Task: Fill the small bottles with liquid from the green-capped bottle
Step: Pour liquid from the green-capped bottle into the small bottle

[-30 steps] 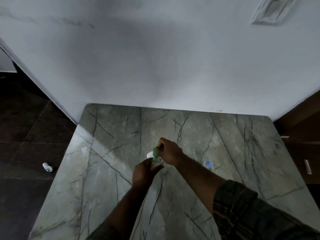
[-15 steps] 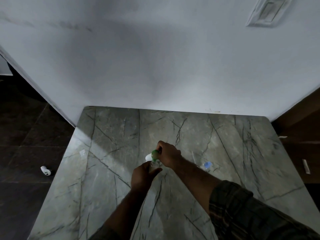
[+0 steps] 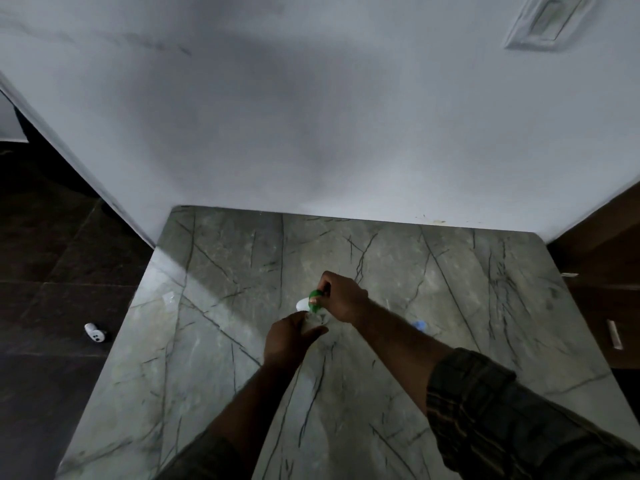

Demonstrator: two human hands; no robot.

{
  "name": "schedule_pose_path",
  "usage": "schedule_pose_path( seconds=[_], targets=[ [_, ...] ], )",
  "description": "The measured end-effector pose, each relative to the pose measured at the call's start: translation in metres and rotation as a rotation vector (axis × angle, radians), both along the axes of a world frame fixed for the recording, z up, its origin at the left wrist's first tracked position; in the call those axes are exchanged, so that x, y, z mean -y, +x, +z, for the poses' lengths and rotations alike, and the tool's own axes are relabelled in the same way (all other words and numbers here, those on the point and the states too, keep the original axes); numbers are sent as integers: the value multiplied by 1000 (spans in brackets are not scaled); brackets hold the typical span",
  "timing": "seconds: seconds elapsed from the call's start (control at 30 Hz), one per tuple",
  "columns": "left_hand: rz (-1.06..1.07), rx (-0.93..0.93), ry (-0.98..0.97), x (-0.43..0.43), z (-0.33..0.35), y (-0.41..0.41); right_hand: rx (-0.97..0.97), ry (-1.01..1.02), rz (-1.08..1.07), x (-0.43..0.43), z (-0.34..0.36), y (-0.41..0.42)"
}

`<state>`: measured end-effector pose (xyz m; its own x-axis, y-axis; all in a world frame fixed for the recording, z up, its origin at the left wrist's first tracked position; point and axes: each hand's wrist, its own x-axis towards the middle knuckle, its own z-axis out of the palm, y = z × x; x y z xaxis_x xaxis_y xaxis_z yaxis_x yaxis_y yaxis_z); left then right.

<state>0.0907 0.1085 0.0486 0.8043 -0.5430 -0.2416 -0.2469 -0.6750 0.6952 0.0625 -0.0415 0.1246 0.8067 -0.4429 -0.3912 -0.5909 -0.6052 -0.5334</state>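
Both hands on the green-capped bottle, mid-bench

Plain white wall at the back, grey-green veined marble bench below it, dark tiled floor off to the left. The left hand is wrapped round the clear plastic bottle near the bench's middle, and the right hand pinches its round green cap from above. A small white blob sits just behind the cap, too blurry to tell what it is. A little blue object lies on the bench to the right, and a small white gadget is down on the floor.

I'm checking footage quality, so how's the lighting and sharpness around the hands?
Head view: dim overall; a bright streak crosses the marble table near its left edge; a soft shadow darkens the wall; left hand, right hand and green cap look slightly soft.
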Motion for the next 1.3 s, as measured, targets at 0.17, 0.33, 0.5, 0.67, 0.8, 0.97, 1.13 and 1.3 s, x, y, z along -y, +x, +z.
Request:
schedule_pose_path(
  seconds=[0.17,0.33,0.5,0.67,0.8,0.97,1.13,1.3],
  targets=[
    [19,-38,-18,0,-6,-6,8,-16,26,-2,-8,-2],
    [44,-3,-27,5,-4,-2,52,-32,39,3,-8,-1],
    [53,-26,-26,5,-9,-6,51,-41,68,3,-10,-2],
    [46,-10,-6,7,-8,-4,47,-39,69,3,-6,2],
    [45,-11,2,6,-10,-7,38,-52,76,2,-7,1],
    [64,6,-11,8,-6,-5,62,-48,63,5,-5,2],
    [79,-33,-23,6,-7,-8,61,-63,67,1,-10,1],
    [76,-5,-31,9,-2,-4,89,-59,52,4,-10,1]
  ],
)
